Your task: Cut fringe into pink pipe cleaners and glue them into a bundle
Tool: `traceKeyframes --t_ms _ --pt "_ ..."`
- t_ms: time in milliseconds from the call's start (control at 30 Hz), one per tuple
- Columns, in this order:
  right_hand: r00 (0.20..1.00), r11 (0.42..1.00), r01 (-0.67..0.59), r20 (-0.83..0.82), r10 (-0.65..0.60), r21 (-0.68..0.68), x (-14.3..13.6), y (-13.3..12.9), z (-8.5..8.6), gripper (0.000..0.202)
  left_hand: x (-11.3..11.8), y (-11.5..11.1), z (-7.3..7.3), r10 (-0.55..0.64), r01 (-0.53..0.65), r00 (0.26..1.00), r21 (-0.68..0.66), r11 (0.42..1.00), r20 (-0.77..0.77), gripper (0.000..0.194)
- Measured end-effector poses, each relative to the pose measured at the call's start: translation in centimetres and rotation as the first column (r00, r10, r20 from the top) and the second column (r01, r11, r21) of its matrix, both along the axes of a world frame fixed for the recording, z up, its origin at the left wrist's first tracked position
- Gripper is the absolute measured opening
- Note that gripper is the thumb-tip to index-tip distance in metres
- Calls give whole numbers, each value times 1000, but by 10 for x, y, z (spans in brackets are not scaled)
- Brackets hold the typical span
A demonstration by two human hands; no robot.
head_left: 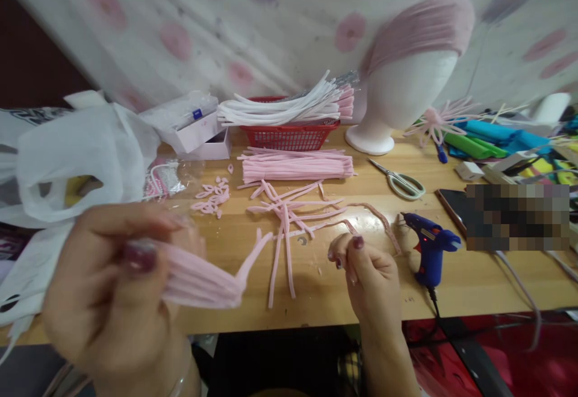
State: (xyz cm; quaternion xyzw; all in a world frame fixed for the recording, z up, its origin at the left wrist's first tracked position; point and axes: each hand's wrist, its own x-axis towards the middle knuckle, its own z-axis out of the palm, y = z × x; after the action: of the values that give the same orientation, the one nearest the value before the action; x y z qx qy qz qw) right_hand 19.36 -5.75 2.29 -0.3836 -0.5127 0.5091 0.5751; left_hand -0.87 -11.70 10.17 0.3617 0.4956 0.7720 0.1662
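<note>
My left hand (121, 288) is closed around a flat band of pink pipe cleaners (203, 279), laid side by side. It is held above the table at the left, with its far end bent upward into a short forked tip. At the right, my right hand (368, 270) is pinched, thumb against fingers. A thin pink strip (323, 225) runs to its fingertips; whether they grip it is unclear. Between the hands, loose pink pipe cleaners (285, 252) lie crossed on the table. A blue glue gun (428, 252) stands beside my right hand.
A pink pipe-cleaner bundle (298, 167) lies before a red basket (289, 138) of white and pink stems. Small pink loops (212, 198) lie left. Scissors (404, 185), a foam head (401, 96) with a pink cap and a phone (454, 207) are right. A white bag (85, 150) stands left.
</note>
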Motion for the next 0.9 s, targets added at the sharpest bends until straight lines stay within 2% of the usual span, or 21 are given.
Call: traceKeyframes --t_ms 33,67,100,133,200,233,267,300,367,433,500,633,700,800,900 --pt "999 1000 8 53 -8 3 0 0 1 54 2 0 -2 8 -6 986 14 1000 -167 12" --pt "995 1000 0 95 0 0 1 0 2 45 4 2 -5 -116 89 960 -113 990 -255 7" --pt "992 1000 -26 121 27 -8 1 -1 2 35 7 5 -8 -286 226 925 -242 944 -250 7" --pt "989 997 -75 128 77 -18 0 -2 3 26 9 8 -11 -460 368 865 -369 854 -201 10" --pt "967 973 -228 109 230 -36 0 -5 2 17 14 17 -17 -709 557 695 -533 637 -122 13" --pt "945 950 -309 100 312 -43 -1 -7 1 16 16 21 -19 -782 624 619 -563 542 -68 15" --pt "917 923 -383 97 386 -51 0 -9 -1 15 18 25 -21 -825 671 564 -566 478 -28 16" --pt "893 898 -436 95 439 -58 0 -11 -3 14 21 28 -22 -851 701 525 -568 431 3 17" --pt "872 876 -476 83 482 -84 2 -14 -6 13 25 31 -24 -869 737 492 -553 389 44 19" --pt "875 872 -476 42 483 -110 3 -15 -8 14 30 33 -26 -874 754 483 -533 383 55 19" --pt "883 873 -468 -50 466 -136 4 -14 -8 18 34 35 -28 -857 756 512 -501 420 54 20" --pt "893 886 -432 -217 394 -169 4 -10 -4 23 37 33 -33 -703 654 709 -420 629 50 22" --pt "889 887 -431 -246 387 -163 4 -8 0 20 35 29 -36 -642 596 766 -407 693 28 20" --pt "868 877 -459 -281 408 -144 1 -4 8 17 27 19 -41 -623 547 781 -431 717 -45 14" --pt "851 862 -485 -304 427 -148 -4 1 19 16 16 12 -46 -619 490 748 -429 759 -239 10"
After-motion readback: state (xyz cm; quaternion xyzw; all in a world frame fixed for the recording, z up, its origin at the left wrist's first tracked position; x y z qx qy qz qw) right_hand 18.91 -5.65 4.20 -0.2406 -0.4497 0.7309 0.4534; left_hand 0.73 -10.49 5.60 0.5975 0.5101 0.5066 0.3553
